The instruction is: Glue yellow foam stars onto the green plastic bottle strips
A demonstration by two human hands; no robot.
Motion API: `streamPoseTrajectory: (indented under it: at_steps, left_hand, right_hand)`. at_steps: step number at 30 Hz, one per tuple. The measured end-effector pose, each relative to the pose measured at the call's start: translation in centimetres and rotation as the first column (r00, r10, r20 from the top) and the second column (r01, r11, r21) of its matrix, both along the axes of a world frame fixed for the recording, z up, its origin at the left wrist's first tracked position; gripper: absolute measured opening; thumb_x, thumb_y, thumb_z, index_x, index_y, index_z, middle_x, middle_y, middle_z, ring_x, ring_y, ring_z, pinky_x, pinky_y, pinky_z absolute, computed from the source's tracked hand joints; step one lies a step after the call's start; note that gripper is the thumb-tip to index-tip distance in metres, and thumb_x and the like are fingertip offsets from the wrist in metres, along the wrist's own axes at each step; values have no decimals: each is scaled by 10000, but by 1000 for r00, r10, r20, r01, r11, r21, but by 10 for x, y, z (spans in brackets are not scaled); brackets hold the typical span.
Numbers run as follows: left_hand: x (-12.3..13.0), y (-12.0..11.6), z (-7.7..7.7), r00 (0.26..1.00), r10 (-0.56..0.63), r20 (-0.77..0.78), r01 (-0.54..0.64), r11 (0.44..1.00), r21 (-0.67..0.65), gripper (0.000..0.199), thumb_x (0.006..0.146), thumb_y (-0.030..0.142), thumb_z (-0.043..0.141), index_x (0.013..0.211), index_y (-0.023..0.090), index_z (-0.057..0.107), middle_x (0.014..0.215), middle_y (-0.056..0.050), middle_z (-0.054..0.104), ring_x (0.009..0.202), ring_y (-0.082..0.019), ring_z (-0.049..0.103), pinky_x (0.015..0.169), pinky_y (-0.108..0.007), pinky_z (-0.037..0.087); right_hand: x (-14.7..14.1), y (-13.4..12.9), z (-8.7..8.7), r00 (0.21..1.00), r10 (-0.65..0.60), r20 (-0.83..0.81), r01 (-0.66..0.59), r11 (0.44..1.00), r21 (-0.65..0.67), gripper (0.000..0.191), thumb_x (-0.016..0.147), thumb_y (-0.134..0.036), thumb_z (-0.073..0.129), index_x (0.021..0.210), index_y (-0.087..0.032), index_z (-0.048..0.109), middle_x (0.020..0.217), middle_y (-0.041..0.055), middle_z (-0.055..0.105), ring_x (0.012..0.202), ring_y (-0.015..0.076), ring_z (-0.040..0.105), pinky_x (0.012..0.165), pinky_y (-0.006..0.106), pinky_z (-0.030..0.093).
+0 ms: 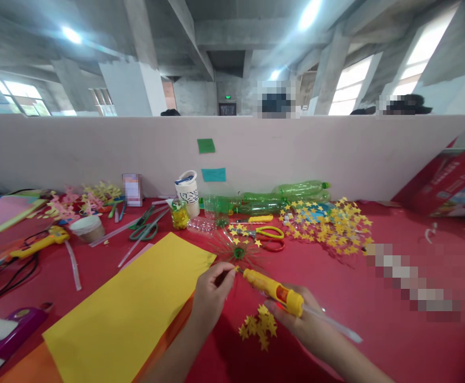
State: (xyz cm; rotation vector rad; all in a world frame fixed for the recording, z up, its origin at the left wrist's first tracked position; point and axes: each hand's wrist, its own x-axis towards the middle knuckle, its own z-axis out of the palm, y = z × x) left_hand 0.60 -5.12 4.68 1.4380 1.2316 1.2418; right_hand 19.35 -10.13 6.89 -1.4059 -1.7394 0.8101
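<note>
My left hand (215,290) pinches a small yellow star (236,269) between thumb and fingertips. My right hand (296,314) is wrapped round a yellow glue gun (274,290), its nozzle close to that star and a clear glue stick (336,325) coming out of its back. Just beyond the fingertips stands a green plastic bottle piece (238,252) cut into thin spread strips, with several yellow stars at its far side. A small pile of yellow stars (259,325) lies on the red table between my forearms.
Yellow paper (132,303) covers the left front. Behind are scissors (271,232), a yellow cutter (261,218), green bottles (302,189), a white cup (187,194) and more stars (336,226). Another glue gun (41,244) and a purple tool (11,335) lie left. A partition (96,149) borders the table.
</note>
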Motion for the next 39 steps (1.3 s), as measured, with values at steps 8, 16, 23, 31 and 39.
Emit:
streamPoseTrajectory:
  at_steps: [8, 16, 23, 31, 39]
  left_hand:
    - [-2, -1, 6, 995, -44, 90, 50, 996, -70, 135, 781, 294, 533, 723, 175, 557, 540, 52, 490, 401, -48, 387, 393, -165, 299]
    - [0, -1, 2, 955, -158, 252, 201, 967, -156, 193, 805, 298, 499, 669, 161, 499, 548, 38, 513, 391, -43, 386, 375, -170, 261]
    - [3, -4, 3, 873, -205, 443, 346, 900, -265, 124, 778, 235, 489, 682, 157, 498, 548, 30, 528, 389, -43, 391, 371, -171, 232]
    - [2, -12, 9, 746, -238, 622, 529, 779, -337, 88, 734, 173, 444, 655, 163, 482, 492, 24, 496, 390, -61, 380, 388, -194, 216]
    - [2, -6, 3, 571, -212, 793, 665, 686, -295, 119, 723, 157, 404, 629, 146, 475, 461, 20, 463, 347, -47, 345, 386, -191, 183]
  right_hand:
    - [45, 29, 3, 938, -223, 265, 109, 916, 387, 94, 789, -273, 499, 747, -191, 480, 699, 7, 511, 600, 137, 490, 551, 229, 351]
    - [86, 56, -34, 746, 8, 666, 29, 999, -44, 312, 571, -36, 482, 848, -147, 572, 867, 74, 559, 760, 187, 556, 672, 271, 378]
    - [35, 33, 15, 913, 66, 403, -147, 974, 172, 202, 764, -128, 503, 938, -203, 573, 953, 53, 612, 892, 183, 558, 789, 292, 415]
    - [-19, 35, 24, 948, 314, -46, -304, 942, 144, 152, 807, -131, 539, 918, -206, 609, 864, 0, 648, 818, 119, 599, 759, 217, 449]
    - [-20, 41, 24, 948, 311, 64, -318, 922, 220, 72, 785, -125, 577, 799, -188, 609, 776, -2, 618, 747, 115, 568, 700, 213, 424]
